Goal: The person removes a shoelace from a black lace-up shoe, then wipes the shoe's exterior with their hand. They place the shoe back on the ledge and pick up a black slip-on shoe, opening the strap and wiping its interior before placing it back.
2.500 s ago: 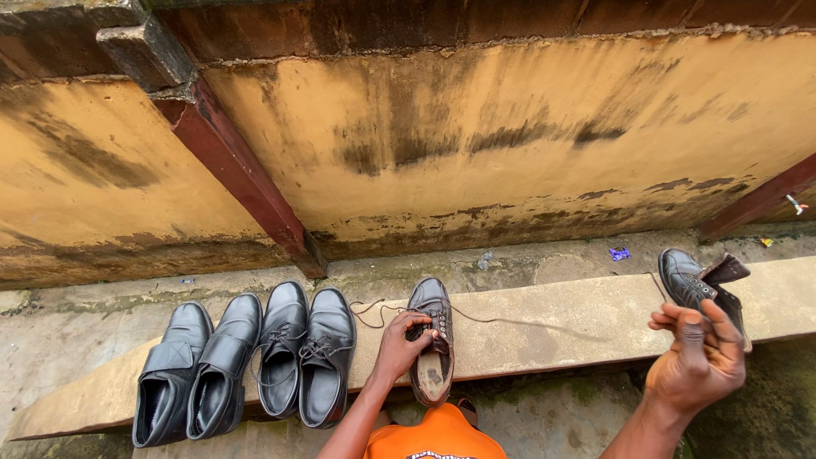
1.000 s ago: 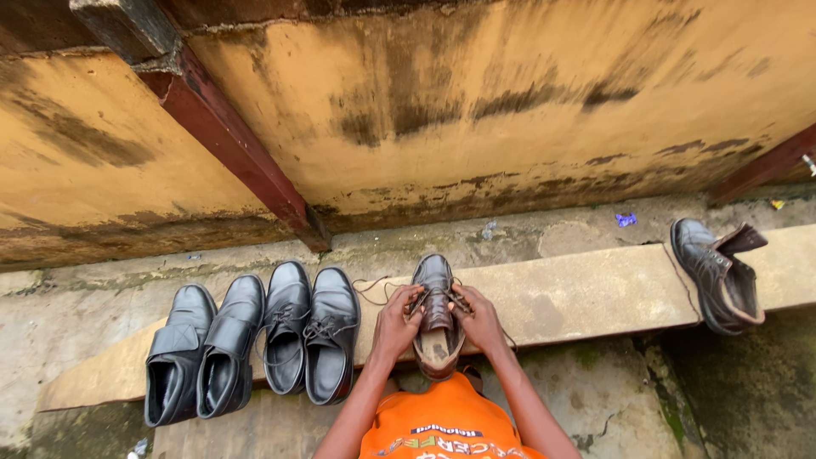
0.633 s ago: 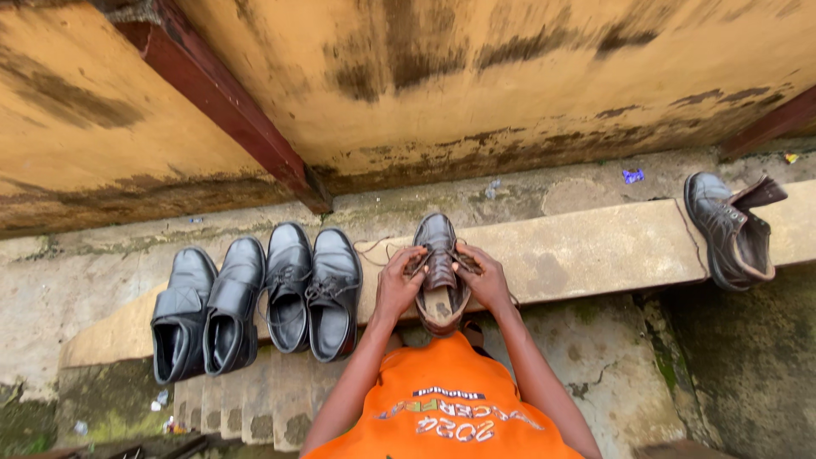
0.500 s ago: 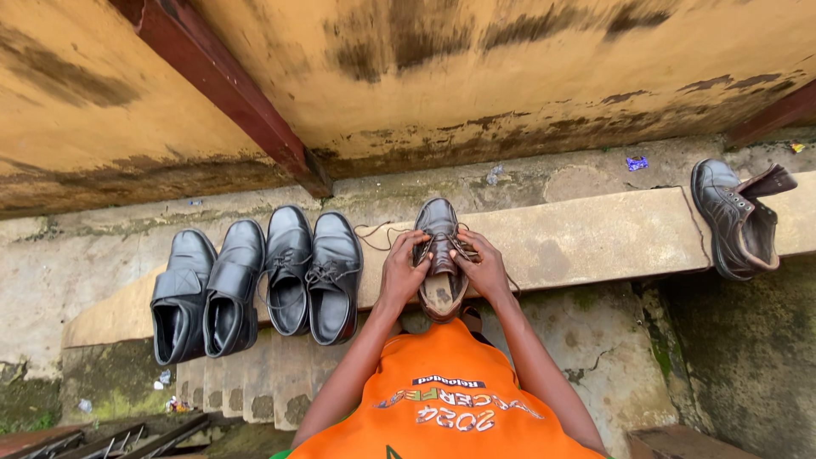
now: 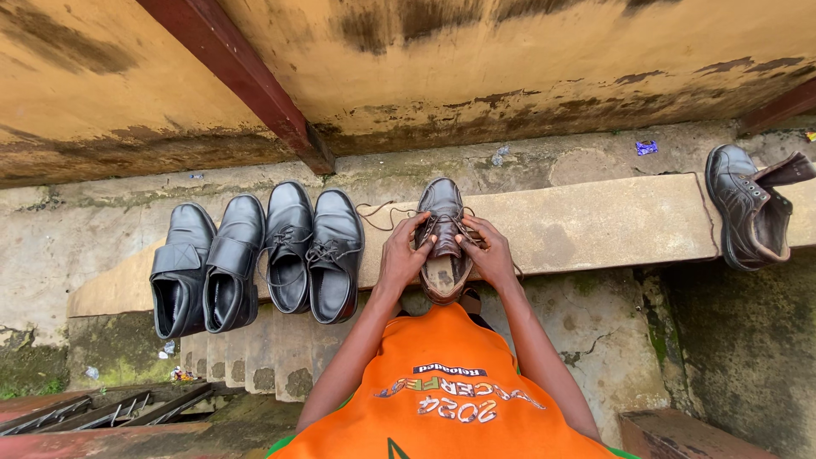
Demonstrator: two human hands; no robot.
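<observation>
At the left of the frame two black slip-on shoes [image 5: 206, 270] stand side by side on the concrete ledge [image 5: 595, 225], toes toward the stained yellow wall [image 5: 527, 59]. Just right of them sits a pair of black lace-up shoes [image 5: 313, 253], also toe to the wall and touching one another.

In the middle of the frame the brown lace-up shoe [image 5: 443, 240] rests on the ledge with its heel hanging a little over the near edge. Its long axis runs up and down the picture, toe pointing up toward the wall, opening toward the person. The left hand [image 5: 402, 255] curls over its left side with the fingers reaching onto the laces; the right hand [image 5: 488, 252] is cupped on the right side, fingertips at the tongue. Both hands are partly closed on the shoe, pinching at the lacing rather than gripping the whole body. A loose lace [image 5: 376, 214] trails off to the upper left.

The shoe looks like worn leather: firm at the sole and heel, softer and creased across the upper, moderately light, likely not slippery. The sides near the eyelets and the heel counter seem the steadiest places to hold.

At the far right another dark shoe [image 5: 751, 212] lies tilted, its tongue flopped open.
</observation>
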